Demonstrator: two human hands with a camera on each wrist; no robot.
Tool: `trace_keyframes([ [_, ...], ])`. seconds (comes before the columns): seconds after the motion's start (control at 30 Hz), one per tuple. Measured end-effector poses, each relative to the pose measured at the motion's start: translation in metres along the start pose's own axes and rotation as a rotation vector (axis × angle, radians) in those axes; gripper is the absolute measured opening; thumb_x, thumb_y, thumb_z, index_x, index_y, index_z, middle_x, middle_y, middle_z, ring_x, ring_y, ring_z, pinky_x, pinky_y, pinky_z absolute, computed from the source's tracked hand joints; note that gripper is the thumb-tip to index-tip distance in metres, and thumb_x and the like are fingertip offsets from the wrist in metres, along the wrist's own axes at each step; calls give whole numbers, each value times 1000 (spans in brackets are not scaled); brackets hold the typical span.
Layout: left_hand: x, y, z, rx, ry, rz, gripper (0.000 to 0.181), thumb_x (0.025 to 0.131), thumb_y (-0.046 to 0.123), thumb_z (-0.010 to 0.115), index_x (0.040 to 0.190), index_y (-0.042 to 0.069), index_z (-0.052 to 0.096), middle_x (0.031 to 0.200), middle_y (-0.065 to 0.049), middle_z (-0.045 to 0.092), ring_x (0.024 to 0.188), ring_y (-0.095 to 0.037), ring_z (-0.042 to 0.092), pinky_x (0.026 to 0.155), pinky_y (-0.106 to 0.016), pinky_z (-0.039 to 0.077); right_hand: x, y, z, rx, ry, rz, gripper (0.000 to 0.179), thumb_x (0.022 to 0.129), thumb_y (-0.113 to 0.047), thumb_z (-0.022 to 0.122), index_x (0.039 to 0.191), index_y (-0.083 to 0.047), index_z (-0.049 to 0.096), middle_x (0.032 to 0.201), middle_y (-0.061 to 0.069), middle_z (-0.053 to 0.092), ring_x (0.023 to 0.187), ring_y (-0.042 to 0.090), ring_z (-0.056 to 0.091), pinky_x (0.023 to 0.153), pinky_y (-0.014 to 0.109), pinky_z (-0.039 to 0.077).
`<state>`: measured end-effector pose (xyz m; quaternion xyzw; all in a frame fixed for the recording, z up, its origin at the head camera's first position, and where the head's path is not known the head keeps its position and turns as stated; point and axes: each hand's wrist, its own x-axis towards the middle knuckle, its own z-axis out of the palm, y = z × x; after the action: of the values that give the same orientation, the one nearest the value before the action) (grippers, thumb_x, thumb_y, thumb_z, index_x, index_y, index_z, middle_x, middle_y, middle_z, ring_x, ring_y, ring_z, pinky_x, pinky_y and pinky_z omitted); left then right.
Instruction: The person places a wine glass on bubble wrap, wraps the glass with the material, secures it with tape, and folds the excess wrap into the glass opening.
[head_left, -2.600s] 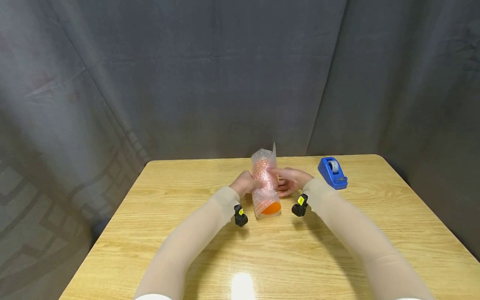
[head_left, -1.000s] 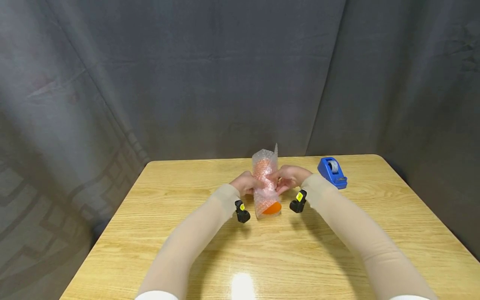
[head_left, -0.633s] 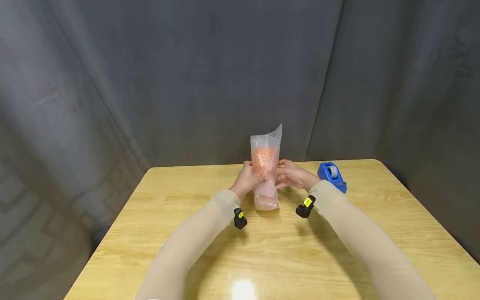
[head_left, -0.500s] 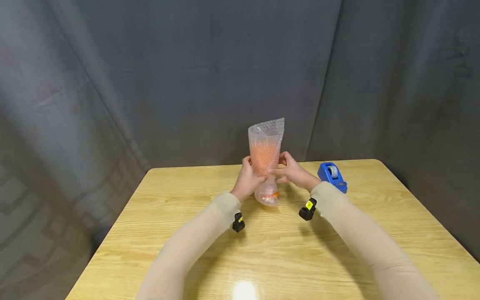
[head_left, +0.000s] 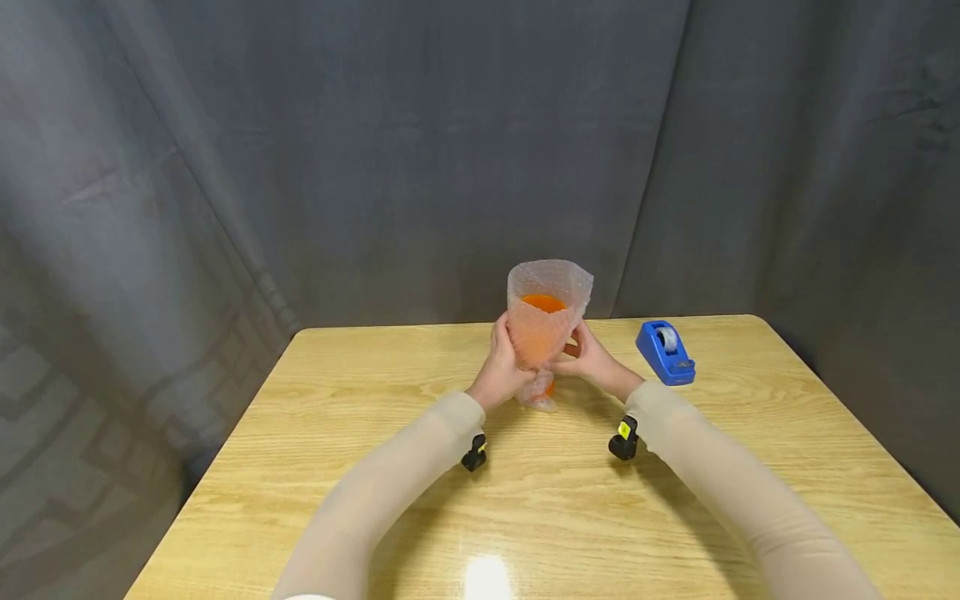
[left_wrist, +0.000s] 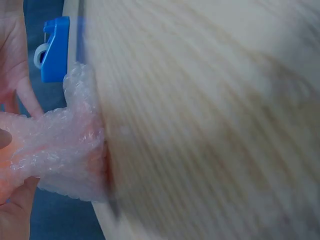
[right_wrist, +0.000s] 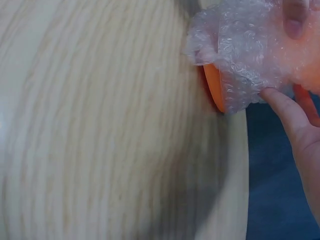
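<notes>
An orange goblet (head_left: 543,302) stands upright, loosely wrapped in clear bubble wrap (head_left: 546,337) that rises above its rim in a ragged collar. My left hand (head_left: 501,372) grips the wrapped cup from the left, thumb across the front. From the right, my right hand (head_left: 597,363) holds it low near the narrow stem, thumb in front and fingers behind. In the right wrist view, a slice of the orange base (right_wrist: 214,86) shows under the wrap, close over the wooden table (right_wrist: 110,120).
A blue tape dispenser (head_left: 666,353) with a roll of clear tape sits at the table's back right, beyond my right hand. Grey curtains (head_left: 450,167) hang right behind the table's far edge.
The wrapped goblet has gone from lying with its orange base toward me to standing upright, its mouth showing. Both hands have moved with it, and the wrap's top has spread wider.
</notes>
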<state>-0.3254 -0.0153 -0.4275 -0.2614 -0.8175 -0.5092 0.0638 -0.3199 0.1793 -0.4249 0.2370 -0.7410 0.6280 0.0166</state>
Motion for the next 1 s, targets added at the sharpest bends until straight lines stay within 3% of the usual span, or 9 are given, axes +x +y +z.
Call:
trace_keyframes([
  [0.23,-1,-2,4,-16,-16,-31,108,71,-8,78,147,12,4,146,-17,21,133,-32,37,113,-43,33,0,4,-2,12,-15,5,93,78,9,72,150,-10,15,150,14,28,137,33,31,111,57,29],
  [0.5,-1,1,3,-34,-28,-82,109,72,-12,76,148,14,2,147,-16,19,136,-31,34,114,-44,32,0,1,-1,-2,-15,63,90,80,6,72,149,-13,17,150,17,27,135,42,35,104,53,41],
  [0.7,-1,0,2,-33,-31,-80,108,74,-9,77,147,14,2,147,-16,19,136,-31,35,114,-43,32,0,-5,-4,-30,-61,88,95,81,0,75,151,-12,11,152,15,24,135,43,36,104,56,39],
  [0.87,-1,0,0,-31,-35,-65,106,74,-9,76,147,11,2,146,-18,19,136,-32,34,114,-44,32,4,-23,-17,-188,-147,67,101,79,-1,77,152,-10,7,154,18,19,136,43,32,106,61,34],
  [1.0,-1,0,-1,-35,-34,-46,105,73,-11,75,146,10,2,146,-19,19,137,-33,33,114,-44,31,9,-49,-31,-314,-138,47,104,78,-1,79,151,-15,6,153,19,17,134,44,32,102,65,35],
])
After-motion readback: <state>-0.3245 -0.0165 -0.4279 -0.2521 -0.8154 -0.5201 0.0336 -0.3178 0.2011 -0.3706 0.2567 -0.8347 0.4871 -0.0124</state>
